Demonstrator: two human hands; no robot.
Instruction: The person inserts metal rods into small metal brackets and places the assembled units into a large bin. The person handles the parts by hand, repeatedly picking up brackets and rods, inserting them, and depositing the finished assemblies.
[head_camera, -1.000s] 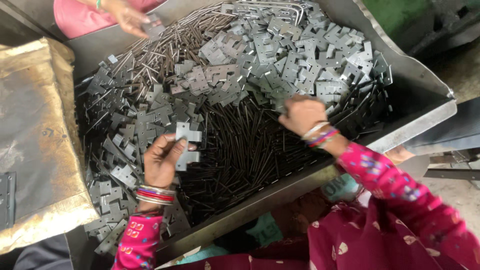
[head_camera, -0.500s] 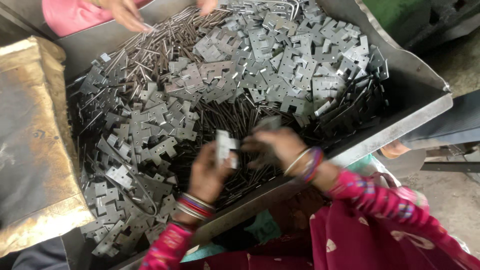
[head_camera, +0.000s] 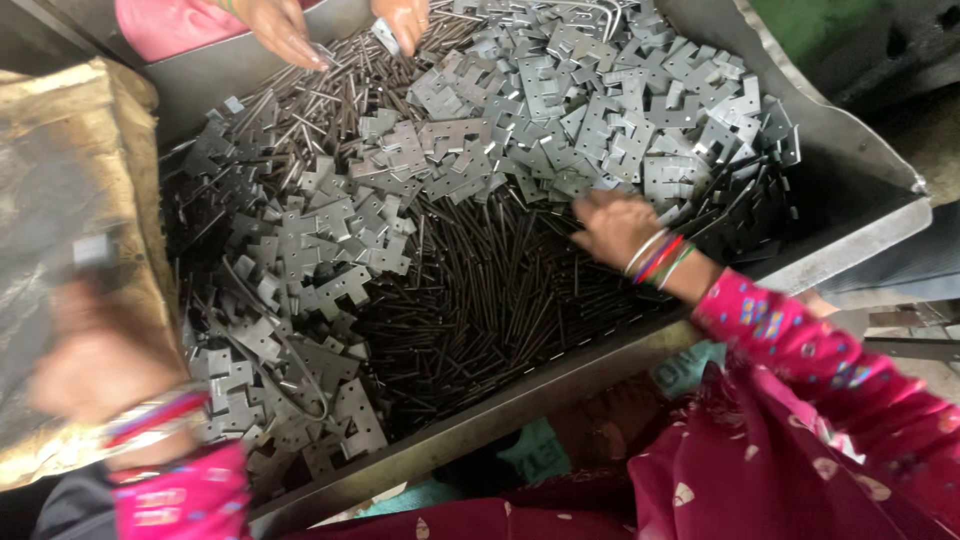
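Hinge plates (head_camera: 560, 110): right hand (head_camera: 612, 225) back on pile, grip unclear; left hand (head_camera: 100, 360) swung leftward, blurred, fingers unreadable.

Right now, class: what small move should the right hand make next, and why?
Probably close on one grey plate. The right hand rests open at the edge of the notched plates, over the dark pins. The left hand is blurred at the tray's left edge.

My left hand (head_camera: 100, 360) is blurred at the lower left, wrist ringed with bangles, so I cannot tell its grip. My right hand (head_camera: 615, 228) reaches forward, palm down, fingers (head_camera: 592, 203) curled, bangled wrist and pink sleeve trailing.
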